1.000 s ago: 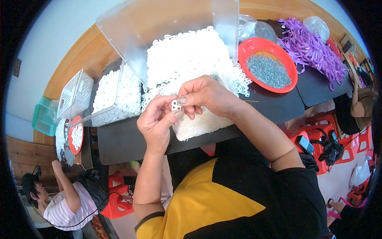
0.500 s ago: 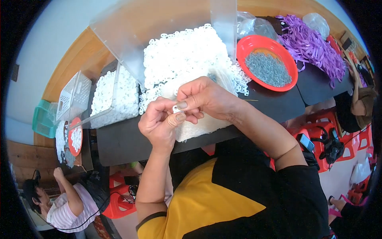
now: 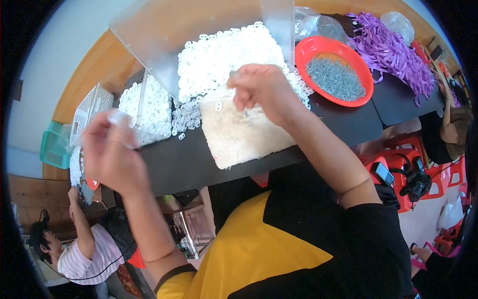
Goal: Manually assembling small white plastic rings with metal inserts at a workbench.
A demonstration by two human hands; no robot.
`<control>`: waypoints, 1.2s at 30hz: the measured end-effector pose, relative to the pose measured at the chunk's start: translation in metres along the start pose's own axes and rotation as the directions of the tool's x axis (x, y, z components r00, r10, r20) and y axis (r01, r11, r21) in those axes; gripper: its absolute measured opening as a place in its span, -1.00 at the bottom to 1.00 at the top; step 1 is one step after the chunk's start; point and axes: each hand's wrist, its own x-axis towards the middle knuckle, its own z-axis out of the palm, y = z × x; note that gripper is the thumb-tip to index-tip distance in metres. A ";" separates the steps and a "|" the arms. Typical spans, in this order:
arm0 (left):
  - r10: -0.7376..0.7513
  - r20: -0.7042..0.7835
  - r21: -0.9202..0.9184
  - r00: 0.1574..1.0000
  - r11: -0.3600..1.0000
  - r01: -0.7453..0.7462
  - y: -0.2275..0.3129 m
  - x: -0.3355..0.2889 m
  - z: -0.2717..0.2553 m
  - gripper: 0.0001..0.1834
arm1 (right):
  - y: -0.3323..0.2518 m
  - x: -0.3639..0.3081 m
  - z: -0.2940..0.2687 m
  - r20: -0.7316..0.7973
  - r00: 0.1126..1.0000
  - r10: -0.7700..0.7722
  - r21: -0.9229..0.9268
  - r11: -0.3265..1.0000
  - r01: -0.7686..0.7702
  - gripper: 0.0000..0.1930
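My left hand (image 3: 112,157), smeared by motion, is lifted over the left part of the dark table. A blurred small white plastic piece (image 3: 118,118) shows at its closed fingertips, in front of the clear bin of white pieces (image 3: 157,107). Over the upper part of a cream cloth (image 3: 244,144), my right hand (image 3: 266,92) hovers with its fingers curled, close to the big heap of white plastic pieces (image 3: 224,57). Whether anything sits between those fingers cannot be made out. One white piece with two holes (image 3: 218,106) lies on the cloth, left of my right hand.
A red bowl (image 3: 367,74) of small grey metal parts stands right of the heap. Purple ribbons (image 3: 393,60) pile up beyond it. At left are a white perforated basket (image 3: 92,112) and a green basket (image 3: 54,149). A co-worker (image 3: 84,249) sits lower left.
My hands were together over the cloth, both at one white piece. They have parted: the left swung far left, the right rose slightly toward the heap, uncovering the cloth and the piece on it.
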 end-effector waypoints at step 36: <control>-0.333 0.481 0.672 0.811 0.735 -0.097 -0.075 -0.082 -0.016 -0.87 | 0.026 -0.010 -0.024 0.599 0.749 -0.283 -0.799 -0.276 0.535 -0.94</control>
